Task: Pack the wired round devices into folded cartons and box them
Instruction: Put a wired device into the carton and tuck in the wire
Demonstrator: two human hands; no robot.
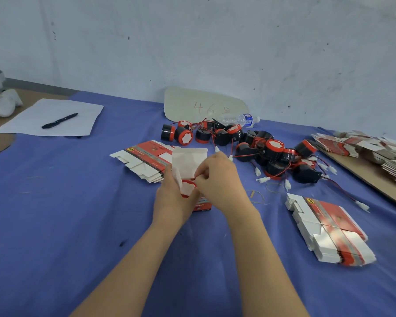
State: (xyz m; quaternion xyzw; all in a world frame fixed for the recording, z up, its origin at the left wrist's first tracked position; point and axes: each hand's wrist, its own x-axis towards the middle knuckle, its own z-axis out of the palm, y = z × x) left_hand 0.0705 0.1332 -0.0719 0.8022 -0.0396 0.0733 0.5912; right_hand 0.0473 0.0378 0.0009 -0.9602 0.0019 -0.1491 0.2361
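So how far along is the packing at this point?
Early. No closed carton shows. In hand: the left hand holds an open carton with one round device in its mouth; the right hand pinches its red wire. Left: the device pile and the flat carton stacks.

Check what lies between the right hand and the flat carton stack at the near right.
In the head view, only loose rubber bands lie on the blue cloth between the right hand and the flat carton stack.
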